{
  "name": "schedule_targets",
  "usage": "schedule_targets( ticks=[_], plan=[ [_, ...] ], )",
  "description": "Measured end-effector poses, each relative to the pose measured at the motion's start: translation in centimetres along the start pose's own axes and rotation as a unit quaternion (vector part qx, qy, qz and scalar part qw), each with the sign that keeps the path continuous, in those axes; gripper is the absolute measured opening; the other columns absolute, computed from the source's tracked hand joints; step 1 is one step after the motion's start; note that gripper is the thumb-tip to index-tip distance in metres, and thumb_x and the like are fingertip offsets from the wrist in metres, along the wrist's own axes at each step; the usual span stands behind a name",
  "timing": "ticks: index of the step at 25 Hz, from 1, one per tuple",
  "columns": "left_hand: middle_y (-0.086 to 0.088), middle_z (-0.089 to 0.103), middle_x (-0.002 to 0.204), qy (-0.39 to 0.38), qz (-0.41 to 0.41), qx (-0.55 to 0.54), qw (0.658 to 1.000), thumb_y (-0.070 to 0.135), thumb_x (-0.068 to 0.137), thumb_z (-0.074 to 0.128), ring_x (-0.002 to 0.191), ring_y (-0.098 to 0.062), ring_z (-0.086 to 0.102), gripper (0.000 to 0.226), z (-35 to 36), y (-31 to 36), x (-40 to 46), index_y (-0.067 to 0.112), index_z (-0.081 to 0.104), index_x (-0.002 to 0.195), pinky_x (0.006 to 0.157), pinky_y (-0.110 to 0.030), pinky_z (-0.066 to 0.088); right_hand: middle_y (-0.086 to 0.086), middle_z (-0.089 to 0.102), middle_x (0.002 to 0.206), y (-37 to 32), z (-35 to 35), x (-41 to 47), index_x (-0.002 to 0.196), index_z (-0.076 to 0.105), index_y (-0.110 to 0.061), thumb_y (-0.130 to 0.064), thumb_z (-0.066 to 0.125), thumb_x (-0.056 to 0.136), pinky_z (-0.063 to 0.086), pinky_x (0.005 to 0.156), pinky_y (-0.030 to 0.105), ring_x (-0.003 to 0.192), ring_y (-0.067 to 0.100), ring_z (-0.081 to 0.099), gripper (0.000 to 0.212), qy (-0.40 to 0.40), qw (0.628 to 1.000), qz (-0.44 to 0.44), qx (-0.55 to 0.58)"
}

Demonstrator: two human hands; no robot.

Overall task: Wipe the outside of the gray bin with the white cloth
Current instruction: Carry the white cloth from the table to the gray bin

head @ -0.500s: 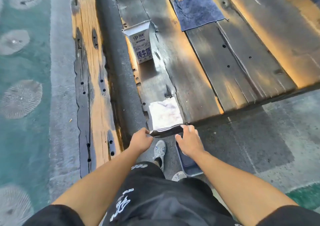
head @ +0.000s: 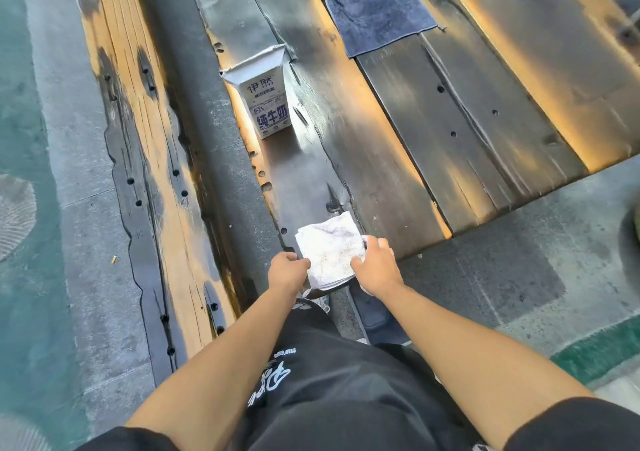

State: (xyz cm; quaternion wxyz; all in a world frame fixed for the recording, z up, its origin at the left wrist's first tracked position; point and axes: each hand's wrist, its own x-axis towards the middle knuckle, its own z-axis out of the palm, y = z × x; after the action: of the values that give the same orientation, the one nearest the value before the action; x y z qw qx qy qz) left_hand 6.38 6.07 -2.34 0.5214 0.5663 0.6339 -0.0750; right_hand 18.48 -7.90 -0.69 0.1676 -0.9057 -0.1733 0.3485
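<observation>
Both hands grip the folded white cloth [head: 330, 251] at the table [head: 433, 145] edge: left hand [head: 287, 270] at its 9 o'clock side, right hand [head: 377, 267] at 3 o'clock. The gray bin [head: 372, 315] sits below, at the cloth's 5 o'clock.

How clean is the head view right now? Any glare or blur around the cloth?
Head view: warm orange glare streaks the table; white cloth nearly overexposed, weave faint; both hands slightly motion-soft; wide-angle bending at the edges; milk carton text readable.
</observation>
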Motion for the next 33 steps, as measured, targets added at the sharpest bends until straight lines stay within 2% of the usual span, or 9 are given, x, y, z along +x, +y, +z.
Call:
schedule_targets(
  ticks=[4,7,11,14,17,19,23,27,33],
  plan=[
    [-0.012,0.071,0.101,-0.018,-0.017,-0.034,0.999,0.004,0.089,0.069,0.097,-0.029,0.071,0.013,0.0,0.5,1.8,0.014,0.064,0.095,0.094,-0.048,0.06,0.011,0.041,0.143,-1.0,0.2,1.6,0.149,0.039,-0.016,-0.026,0.054,0.094,0.044,0.102,0.044,0.129,0.031,0.042,0.058,-0.027,0.999,0.043,0.004],
    [-0.013,0.07,0.089,-0.04,-0.068,-0.088,0.993,-0.003,0.089,0.065,0.091,-0.031,0.072,0.016,0.2,1.4,2.3,0.01,0.063,0.078,0.083,-0.045,0.064,0.012,0.044,0.14,-1.9,0.2,2.6,0.146,0.042,-0.016,-0.027,0.055,0.093,0.043,0.104,0.044,0.128,0.033,0.044,0.056,-0.02,0.998,0.058,0.012],
    [-0.015,0.068,0.09,-0.053,-0.122,-0.116,0.984,-0.001,0.087,0.066,0.085,-0.032,0.069,0.002,0.6,2.1,2.6,0.0,0.067,0.088,0.075,-0.038,0.059,0.011,0.051,0.138,-2.4,0.4,3.0,0.142,0.048,-0.014,-0.026,0.057,0.093,0.045,0.104,0.044,0.126,0.031,0.047,0.051,-0.011,0.997,0.066,0.024],
    [-0.02,0.068,0.095,-0.081,-0.15,-0.142,0.975,-0.001,0.085,0.068,0.081,-0.033,0.066,0.011,1.0,2.7,2.7,-0.001,0.064,0.095,0.066,-0.034,0.056,0.012,0.056,0.136,-2.3,0.3,3.4,0.14,0.051,-0.012,-0.025,0.057,0.095,0.045,0.103,0.044,0.124,0.033,0.051,0.047,-0.007,0.998,0.059,0.031],
    [-0.022,0.068,0.094,-0.102,-0.156,-0.154,0.97,-0.003,0.082,0.068,0.079,-0.034,0.066,0.025,1.5,3.2,2.7,-0.007,0.063,0.106,0.07,-0.039,0.056,0.014,0.06,0.133,-2.2,0.4,3.7,0.135,0.055,-0.009,-0.025,0.055,0.098,0.047,0.1,0.042,0.12,0.034,0.056,0.04,-0.016,0.997,0.062,0.035],
    [-0.021,0.065,0.085,-0.117,-0.157,-0.161,0.967,-0.005,0.08,0.069,0.077,-0.033,0.065,0.015,1.9,3.6,2.6,-0.008,0.065,0.094,0.075,-0.044,0.057,0.015,0.061,0.131,-2.2,0.6,3.8,0.131,0.057,-0.008,-0.025,0.052,0.1,0.048,0.095,0.039,0.117,0.033,0.058,0.035,-0.024,0.997,0.065,0.044],
    [-0.015,0.062,0.07,-0.134,-0.149,-0.172,0.964,-0.007,0.082,0.065,0.06,-0.027,0.065,0.006,2.2,4.4,2.1,-0.001,0.064,0.085,0.057,-0.035,0.058,0.016,0.06,0.132,-1.9,0.5,3.8,0.134,0.057,-0.009,-0.02,0.048,0.101,0.044,0.095,0.036,0.118,0.032,0.057,0.036,-0.024,0.994,0.062,0.084],
    [-0.015,0.069,0.082,-0.154,-0.149,-0.173,0.961,-0.004,0.083,0.06,0.071,-0.029,0.069,0.014,2.1,4.7,1.7,0.001,0.064,0.096,0.066,-0.039,0.06,0.017,0.06,0.131,-1.2,0.0,3.7,0.133,0.059,-0.009,-0.018,0.049,0.101,0.043,0.098,0.037,0.119,0.033,0.056,0.035,-0.021,0.99,0.07,0.122],
    [-0.012,0.064,0.073,-0.176,-0.132,-0.188,0.957,-0.007,0.081,0.056,0.057,-0.025,0.063,0.015,2.2,4.8,0.1,0.001,0.06,0.093,0.05,-0.033,0.056,0.016,0.066,0.119,-0.6,-0.6,2.9,0.12,0.062,-0.005,-0.019,0.046,0.1,0.047,0.089,0.04,0.109,0.033,0.06,0.029,0.004,0.967,0.107,0.231]
  ],
)
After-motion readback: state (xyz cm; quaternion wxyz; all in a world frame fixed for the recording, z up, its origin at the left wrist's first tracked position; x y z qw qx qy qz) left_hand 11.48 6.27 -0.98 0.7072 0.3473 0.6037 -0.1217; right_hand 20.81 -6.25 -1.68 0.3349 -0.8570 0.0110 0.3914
